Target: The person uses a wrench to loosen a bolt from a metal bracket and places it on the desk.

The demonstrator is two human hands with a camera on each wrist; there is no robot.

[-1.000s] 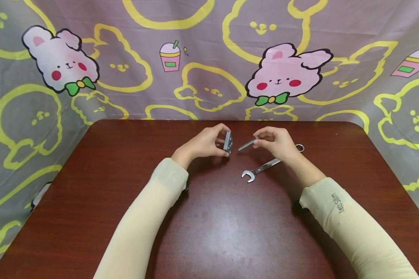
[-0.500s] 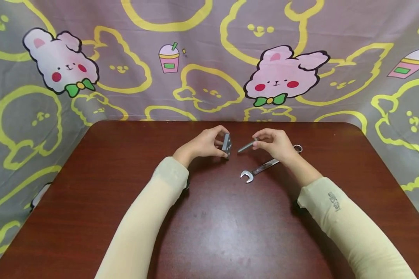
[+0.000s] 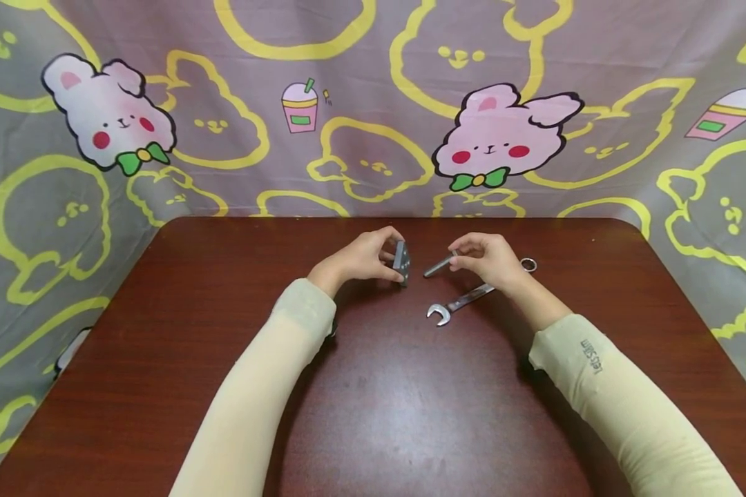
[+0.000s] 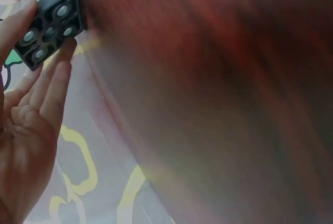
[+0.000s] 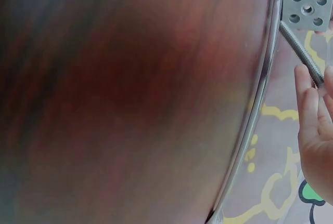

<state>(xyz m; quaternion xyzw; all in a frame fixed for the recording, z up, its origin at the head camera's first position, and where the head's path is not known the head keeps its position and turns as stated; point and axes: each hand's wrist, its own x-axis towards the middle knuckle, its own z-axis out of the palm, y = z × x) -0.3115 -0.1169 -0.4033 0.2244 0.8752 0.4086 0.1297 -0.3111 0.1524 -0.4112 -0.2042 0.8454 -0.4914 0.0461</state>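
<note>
A square grey metal block (image 3: 401, 264) with several holes stands on edge in my left hand (image 3: 368, 257), its thumb and fingers gripping it by opposite edges. The left wrist view shows one face of the block (image 4: 49, 30), with a threaded hole at its centre. To the right, my right hand (image 3: 488, 261) pinches a threaded bolt (image 3: 438, 266) near one end between thumb and fingertips. The bolt's free end points left and slightly down towards the block, with a gap between them in the head view. The right wrist view also has the bolt (image 5: 301, 51) below the block (image 5: 308, 1).
A shiny combination wrench (image 3: 469, 297) lies on the dark red-brown table (image 3: 373, 386), partly hidden under the right hand and wrist. Its open end faces left. A patterned curtain (image 3: 360, 90) hangs right behind the table's far edge.
Both hands have come down very slightly, the block and bolt still in their grips. The bolt now slopes a little more steeply. The wrench lies as before.
</note>
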